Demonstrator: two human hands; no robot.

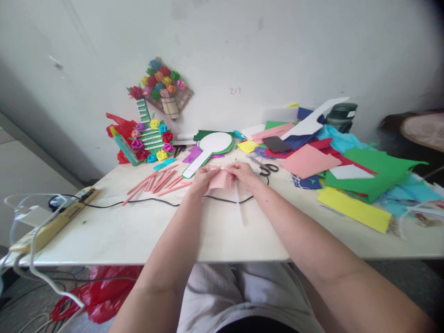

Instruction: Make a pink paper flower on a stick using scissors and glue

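A small sheet of pink paper (220, 181) is held by its far edge between my two hands, just above the table. My left hand (205, 179) pinches its left side and my right hand (242, 174) its right side. Below the right hand a thin white stick or strip (240, 206) slants down toward me; whether the fingers grip it I cannot tell. Rolled pink paper tubes (163, 180) lie in a loose bunch left of my hands. Beyond them rests a white paddle-shaped cutout (208, 150) with green edging.
Scissors (268, 166), a phone (277, 144) and heaped coloured paper (374, 173) lie to the right. A glue bottle (126, 147) and flower-covered craft (152, 138) stand back left. A black cable (138, 201) crosses the table from a power strip (69, 210).
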